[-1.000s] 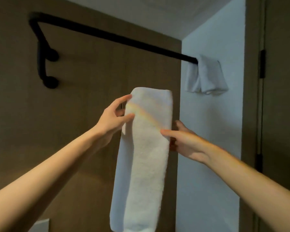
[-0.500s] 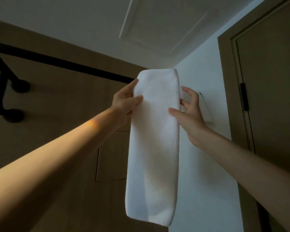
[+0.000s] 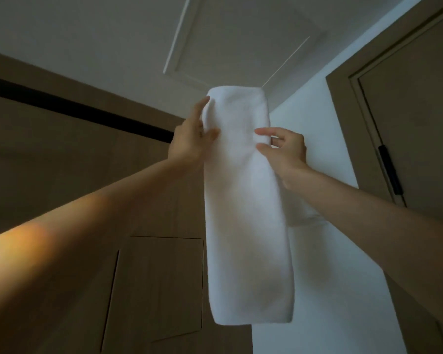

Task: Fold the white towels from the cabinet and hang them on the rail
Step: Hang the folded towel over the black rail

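The folded white towel (image 3: 243, 190) has risen since a second ago: its top fold now stands above the black rail (image 3: 74, 108), at the rail's right end. The left hand (image 3: 189, 141) and right hand (image 3: 287, 149) pinch its upper edges. Draping it over looks imminent; another towel (image 3: 302, 215) peeks out behind it.

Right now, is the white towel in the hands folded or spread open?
Folded. The white towel hangs as a narrow, thick strip with a rounded top fold, held near its top by the left hand and right hand.
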### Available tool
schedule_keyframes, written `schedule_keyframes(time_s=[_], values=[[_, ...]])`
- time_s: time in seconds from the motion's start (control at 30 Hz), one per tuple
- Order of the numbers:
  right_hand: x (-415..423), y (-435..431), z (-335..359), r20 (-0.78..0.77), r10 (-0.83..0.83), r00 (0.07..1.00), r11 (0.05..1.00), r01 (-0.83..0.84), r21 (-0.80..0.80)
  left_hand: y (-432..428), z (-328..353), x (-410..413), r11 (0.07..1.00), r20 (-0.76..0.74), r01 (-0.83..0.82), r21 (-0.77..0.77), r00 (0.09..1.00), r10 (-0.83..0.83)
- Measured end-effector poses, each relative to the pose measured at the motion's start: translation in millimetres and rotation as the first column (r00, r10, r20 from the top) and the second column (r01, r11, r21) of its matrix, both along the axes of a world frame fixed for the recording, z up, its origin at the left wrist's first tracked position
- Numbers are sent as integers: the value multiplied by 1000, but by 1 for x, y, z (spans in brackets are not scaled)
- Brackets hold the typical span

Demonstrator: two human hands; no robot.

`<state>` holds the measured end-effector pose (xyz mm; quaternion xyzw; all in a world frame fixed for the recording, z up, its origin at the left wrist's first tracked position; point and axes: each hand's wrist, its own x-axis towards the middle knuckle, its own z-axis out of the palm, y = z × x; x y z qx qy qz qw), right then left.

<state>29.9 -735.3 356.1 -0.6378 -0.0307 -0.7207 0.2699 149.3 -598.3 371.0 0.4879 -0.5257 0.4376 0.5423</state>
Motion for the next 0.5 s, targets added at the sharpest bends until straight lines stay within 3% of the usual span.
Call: schedule_keyframes(time_s=[0.1, 0.23, 0.37, 0.5], values=[[12, -12, 19, 20, 40, 999, 999, -41, 30, -11, -5, 12, 977, 143, -215, 16, 967, 210], [23, -30, 46, 71, 62, 996, 997, -65, 44, -20, -12, 31, 879, 365, -476, -36, 812, 455], [34, -49, 71, 121, 113, 986, 990, -122, 69, -32, -10, 43, 792, 391, -610, 40, 739, 549], [54, -67, 85, 87, 139, 986, 987, -145, 67, -44, -2, 50, 722, 427, -692, -15, 648, 631]])
